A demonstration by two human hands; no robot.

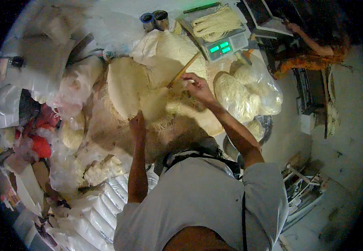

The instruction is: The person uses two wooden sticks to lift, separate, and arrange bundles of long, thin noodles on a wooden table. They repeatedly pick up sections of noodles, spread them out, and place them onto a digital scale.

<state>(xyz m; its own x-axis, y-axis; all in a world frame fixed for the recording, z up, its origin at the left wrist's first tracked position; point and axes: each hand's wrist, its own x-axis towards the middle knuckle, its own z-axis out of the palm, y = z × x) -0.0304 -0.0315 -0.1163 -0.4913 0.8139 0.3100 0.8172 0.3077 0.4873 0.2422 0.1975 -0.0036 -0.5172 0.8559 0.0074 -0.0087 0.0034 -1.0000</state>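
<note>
My left hand (138, 123) is closed on the near edge of a pale beige sheet (125, 88), which looks like rough cloth with frayed edges. To the right, my right hand (198, 88) pinches a thin wooden stick (184, 70) near its middle. The stick slants over the right part of the sheet, its far end pointing up and right. Loose pale strands (164, 125) lie along the sheet's near edge. Beneath is a brown work surface (102, 129).
A scale (220, 49) with a lit green display bears pale noodles (217, 23). Clear bags of noodles (248, 92) sit at right, two cans (160, 20) at the back. Plastic bags (79, 79) crowd the left; white packs (93, 213) lie near left. Another person's arm (313, 42) shows far right.
</note>
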